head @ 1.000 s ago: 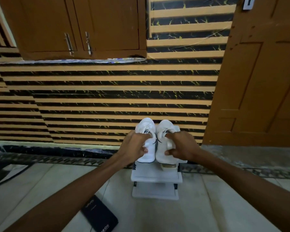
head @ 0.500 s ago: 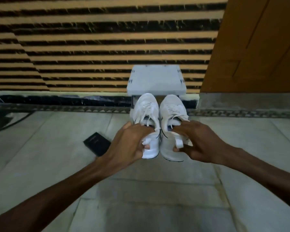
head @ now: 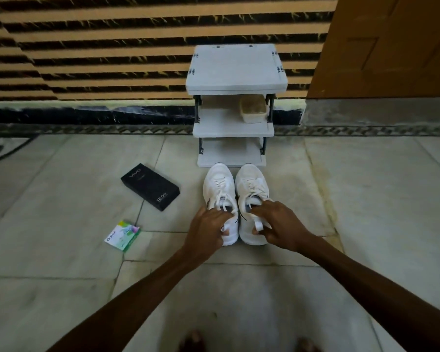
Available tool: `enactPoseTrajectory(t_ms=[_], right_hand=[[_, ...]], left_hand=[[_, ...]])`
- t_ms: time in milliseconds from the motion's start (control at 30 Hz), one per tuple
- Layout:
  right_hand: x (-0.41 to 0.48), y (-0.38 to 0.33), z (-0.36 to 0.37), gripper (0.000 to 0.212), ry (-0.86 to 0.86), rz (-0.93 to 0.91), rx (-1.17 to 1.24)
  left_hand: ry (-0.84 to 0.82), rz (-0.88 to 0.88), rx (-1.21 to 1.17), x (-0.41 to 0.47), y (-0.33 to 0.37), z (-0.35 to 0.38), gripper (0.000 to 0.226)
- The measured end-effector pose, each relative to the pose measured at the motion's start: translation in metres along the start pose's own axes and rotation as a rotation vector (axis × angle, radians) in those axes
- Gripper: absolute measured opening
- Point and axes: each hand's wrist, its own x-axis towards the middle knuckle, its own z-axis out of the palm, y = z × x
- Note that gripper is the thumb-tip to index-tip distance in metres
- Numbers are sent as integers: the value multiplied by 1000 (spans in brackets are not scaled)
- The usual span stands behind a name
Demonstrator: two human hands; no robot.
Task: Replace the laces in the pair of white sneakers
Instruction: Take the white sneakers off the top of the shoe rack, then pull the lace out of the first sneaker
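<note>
Green packet (head: 122, 235): left of centre, lying flat on the floor (head: 61, 250).
Black box (head: 150, 186): up and to the right of the packet, also on the floor.
Left grip (head: 208, 231): fingers curled over the heel of the left sneaker (head: 219, 184), holding it.
Sneakers: centre of the frame, side by side and touching, laced, toes at the foot of the white rack (head: 235, 69).
Right grip (head: 281, 226): pinches the heel of the right sneaker (head: 252, 184), fingers in its opening.
Door (head: 391, 47): brown, in the upper right.
</note>
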Motion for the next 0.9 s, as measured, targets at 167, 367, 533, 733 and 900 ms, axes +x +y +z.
enactPoseTrajectory(t_ms=[167, 367, 533, 733, 900], right_hand=[[1, 6, 28, 44, -37, 55, 53], [4, 14, 23, 47, -33, 152, 308], [17, 22, 11, 35, 305, 333, 371], [42, 28, 12, 65, -69, 561, 149], [58, 34, -12, 13, 21, 513, 224]], left_hand=[[46, -7, -72, 1, -19, 13, 45], [-33, -163, -282, 10, -19, 13, 41], [183, -436, -293, 35, -35, 8, 29], [102, -428, -85, 55, -36, 14, 17], [170, -574, -473, 58, -30, 6, 23]])
